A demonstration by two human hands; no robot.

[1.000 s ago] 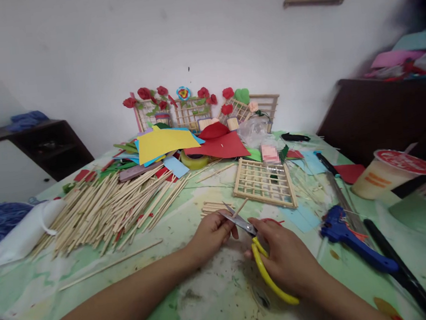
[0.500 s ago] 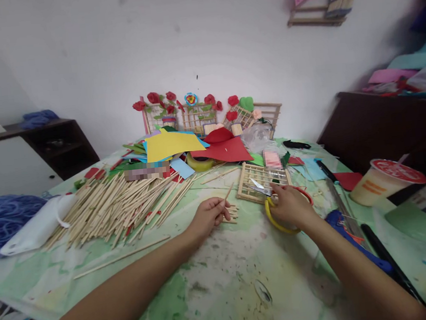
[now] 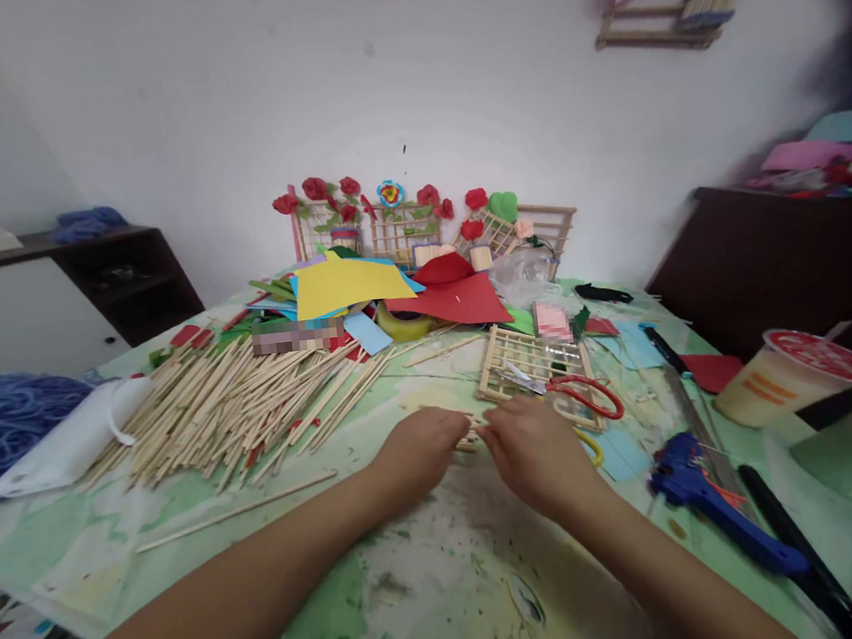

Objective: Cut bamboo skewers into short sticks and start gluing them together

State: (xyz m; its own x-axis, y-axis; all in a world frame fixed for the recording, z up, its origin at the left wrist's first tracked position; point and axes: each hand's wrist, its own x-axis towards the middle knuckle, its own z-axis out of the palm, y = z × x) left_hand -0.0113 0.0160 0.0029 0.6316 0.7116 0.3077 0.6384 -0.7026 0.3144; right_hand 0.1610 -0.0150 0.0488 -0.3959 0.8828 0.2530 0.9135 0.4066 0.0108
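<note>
My left hand [image 3: 424, 448] is closed, its fingertips pinching a short wooden stick [image 3: 473, 418] that is mostly hidden. My right hand [image 3: 533, 450] is closed too, with its fingertips at the other end of that stick, almost meeting the left. Beneath the fingers lie several short cut sticks [image 3: 466, 444] on the table. Just beyond the right hand, scissors with red handles [image 3: 606, 405] rest against a small wooden lattice [image 3: 497, 353]. A yellow handle loop [image 3: 593, 449] shows partly behind my right hand.
A big heap of wooden sticks [image 3: 231, 409] spreads to the left, near blue yarn [image 3: 14, 424] and a white glue gun-like object [image 3: 76, 439]. Coloured paper [image 3: 351, 284] lies at the back. On the right are a blue glue gun [image 3: 723, 512], a knife [image 3: 794, 545] and a drink cup [image 3: 786, 380].
My right hand has let go of the scissors, which now lie by the lattice. It has moved left and nearer to meet my left hand at the short stick.
</note>
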